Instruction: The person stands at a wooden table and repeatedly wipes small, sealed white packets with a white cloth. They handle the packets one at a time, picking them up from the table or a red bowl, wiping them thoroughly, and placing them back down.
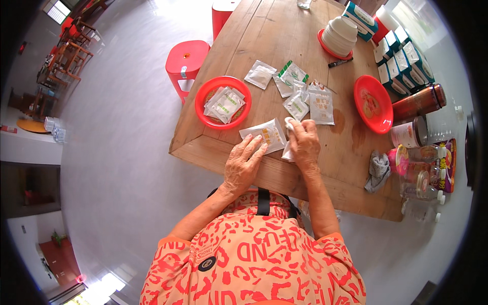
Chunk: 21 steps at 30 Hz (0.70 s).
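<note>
Near the front edge of the wooden table (pixel 351 168), a white sachet with orange print (pixel 271 134) lies flat. The fingers of my left hand (pixel 243 165) rest on its lower left corner, spread and stretched out. To the right of it, my right hand (pixel 305 145) is closed on a crumpled white tissue (pixel 289 123), which shows above and below the fingers. Just beyond lie several sachets: a plain white one (pixel 261 74), one with a green edge (pixel 293 73), a smaller one (pixel 296 107) and a larger silvery one (pixel 321 105).
A red bowl (pixel 199 109) of sachets stands at the left table edge, beside a red stool (pixel 187 53). Rightward are a red plate (pixel 373 104), stacked white bowls (pixel 339 36), a black marker (pixel 340 63), a copper-coloured flask (pixel 418 101), tissue packs (pixel 401 66), a grey cloth (pixel 378 172) and bottles (pixel 422 185).
</note>
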{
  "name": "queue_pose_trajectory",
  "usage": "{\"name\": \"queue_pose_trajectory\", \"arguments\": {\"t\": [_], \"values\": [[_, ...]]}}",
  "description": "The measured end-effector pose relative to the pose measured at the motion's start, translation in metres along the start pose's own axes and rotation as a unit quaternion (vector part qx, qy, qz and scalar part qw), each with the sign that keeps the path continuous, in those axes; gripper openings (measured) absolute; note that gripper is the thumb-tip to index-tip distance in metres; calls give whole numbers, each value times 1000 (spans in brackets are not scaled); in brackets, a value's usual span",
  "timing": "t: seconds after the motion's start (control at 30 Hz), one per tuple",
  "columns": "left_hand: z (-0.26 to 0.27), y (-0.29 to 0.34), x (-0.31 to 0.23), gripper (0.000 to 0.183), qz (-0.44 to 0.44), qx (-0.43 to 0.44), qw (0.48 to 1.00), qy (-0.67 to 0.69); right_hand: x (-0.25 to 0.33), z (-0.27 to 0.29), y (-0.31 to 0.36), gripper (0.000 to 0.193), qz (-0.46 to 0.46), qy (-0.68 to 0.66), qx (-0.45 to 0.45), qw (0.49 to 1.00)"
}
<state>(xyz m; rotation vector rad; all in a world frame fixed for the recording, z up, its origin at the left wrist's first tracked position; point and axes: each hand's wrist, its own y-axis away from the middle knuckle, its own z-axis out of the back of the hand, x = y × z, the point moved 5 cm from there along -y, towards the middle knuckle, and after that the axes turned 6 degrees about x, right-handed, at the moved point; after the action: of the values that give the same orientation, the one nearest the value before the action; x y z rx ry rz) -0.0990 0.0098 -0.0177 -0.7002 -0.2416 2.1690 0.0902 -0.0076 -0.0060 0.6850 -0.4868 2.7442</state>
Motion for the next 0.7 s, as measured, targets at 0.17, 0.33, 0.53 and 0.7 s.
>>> {"name": "queue_pose_trajectory", "arguments": {"t": [0.17, 0.33, 0.53, 0.7], "values": [[-1, 0, 1, 32, 1, -7, 1000, 8, 15, 10, 1, 31, 65, -78, -41, 994], [0, 1, 5, 31, 8, 0, 1000, 18, 66, -18, 2, 25, 157, -20, 8, 987], [2, -1, 1, 34, -1, 3, 1000, 28, 31, -17, -11, 29, 56, 4, -7, 998], [2, -2, 1, 36, -1, 10, 1000, 28, 5, 0, 2, 36, -4, -25, -46, 999]]}}
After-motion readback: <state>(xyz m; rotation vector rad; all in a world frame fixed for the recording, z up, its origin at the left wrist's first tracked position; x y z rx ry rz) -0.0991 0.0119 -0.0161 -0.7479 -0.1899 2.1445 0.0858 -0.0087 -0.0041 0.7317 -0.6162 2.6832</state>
